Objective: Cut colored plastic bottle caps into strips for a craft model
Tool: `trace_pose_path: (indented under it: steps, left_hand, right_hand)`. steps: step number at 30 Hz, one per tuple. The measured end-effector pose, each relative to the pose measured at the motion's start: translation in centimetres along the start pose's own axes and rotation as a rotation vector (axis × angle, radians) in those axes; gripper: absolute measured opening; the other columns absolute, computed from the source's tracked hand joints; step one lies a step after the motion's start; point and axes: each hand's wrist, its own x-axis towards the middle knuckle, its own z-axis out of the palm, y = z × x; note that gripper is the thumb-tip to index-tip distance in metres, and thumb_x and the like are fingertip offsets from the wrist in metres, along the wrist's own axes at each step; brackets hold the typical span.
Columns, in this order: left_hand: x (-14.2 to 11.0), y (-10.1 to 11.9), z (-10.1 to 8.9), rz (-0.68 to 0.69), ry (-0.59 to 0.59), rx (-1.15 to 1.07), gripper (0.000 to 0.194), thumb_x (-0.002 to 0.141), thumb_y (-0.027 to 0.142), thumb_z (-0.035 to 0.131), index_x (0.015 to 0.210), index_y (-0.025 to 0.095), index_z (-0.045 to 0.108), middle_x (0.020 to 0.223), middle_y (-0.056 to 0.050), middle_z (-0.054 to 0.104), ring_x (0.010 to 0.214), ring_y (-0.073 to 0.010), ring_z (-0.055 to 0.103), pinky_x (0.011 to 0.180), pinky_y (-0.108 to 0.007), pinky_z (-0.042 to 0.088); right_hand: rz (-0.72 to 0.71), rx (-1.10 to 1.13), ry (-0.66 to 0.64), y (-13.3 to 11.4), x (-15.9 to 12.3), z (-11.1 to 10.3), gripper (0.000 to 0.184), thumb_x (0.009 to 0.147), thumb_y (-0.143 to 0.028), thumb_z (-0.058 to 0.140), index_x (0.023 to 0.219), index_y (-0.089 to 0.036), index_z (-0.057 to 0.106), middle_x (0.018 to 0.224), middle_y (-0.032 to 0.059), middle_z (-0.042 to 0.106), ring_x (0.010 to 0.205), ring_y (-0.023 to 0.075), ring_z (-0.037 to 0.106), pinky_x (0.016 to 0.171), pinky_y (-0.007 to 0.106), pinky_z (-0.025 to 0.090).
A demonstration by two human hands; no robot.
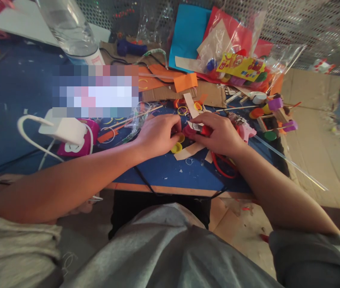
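My left hand (159, 135) is over the middle of the blue table, its fingers curled and pressed together. What they hold, if anything, is hidden. By its fingertips lie yellow round caps (176, 148). My right hand (219, 134) is closed around a small red object (206, 131), whose kind I cannot make out. A paper strip (189, 151) lies on the table between and below the hands, and another paper strip (190, 105) lies just beyond them. A red loop-shaped handle (224, 166) shows partly under my right wrist. Beside that wrist is a pink toy-like piece (246, 130).
A white charger (63, 127) sits plugged into a magenta power socket (94, 130) at left, with trailing cables. Behind stand a water bottle (73, 34) and a plastic bag (242, 66) of colourful pieces. Cardboard (316, 148) covers the right; a clear rod (292, 164) crosses it.
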Motion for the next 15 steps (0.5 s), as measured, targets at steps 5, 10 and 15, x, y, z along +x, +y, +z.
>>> trace_pose_path:
  steps: [5,10,15]
  left_hand:
    - [-0.1,-0.1,0.1,0.019,0.011,0.005,0.012,0.097,0.02,0.075,0.109,0.021,0.078,0.11,-0.007,0.084,0.11,-0.0303,0.079,0.103,-0.048,0.054]
    - [-0.3,-0.2,0.2,0.137,0.077,-0.175,0.038,0.098,0.023,0.071,0.135,0.018,0.075,0.12,-0.01,0.086,0.112,-0.028,0.079,0.105,-0.045,0.055]
    - [-0.6,-0.3,0.4,0.251,0.027,-0.42,0.044,0.11,0.048,0.066,0.14,0.016,0.074,0.104,-0.007,0.084,0.088,-0.0204,0.074,0.085,-0.037,0.054]
  right_hand:
    - [0.008,0.04,0.11,-0.9,0.3,0.0,0.029,0.101,-0.047,0.089,0.123,-0.027,0.089,0.118,0.0105,0.091,0.11,0.033,0.087,0.1,0.05,0.07]
    - [-0.117,0.069,0.154,-2.3,0.6,-0.8,0.034,0.1,-0.045,0.093,0.13,-0.029,0.09,0.12,0.0097,0.092,0.107,0.0312,0.088,0.099,0.048,0.072]
    - [-0.244,0.083,0.194,-2.8,0.5,-1.1,0.036,0.101,-0.041,0.094,0.134,-0.03,0.088,0.119,0.0099,0.09,0.103,0.0284,0.088,0.091,0.044,0.073]
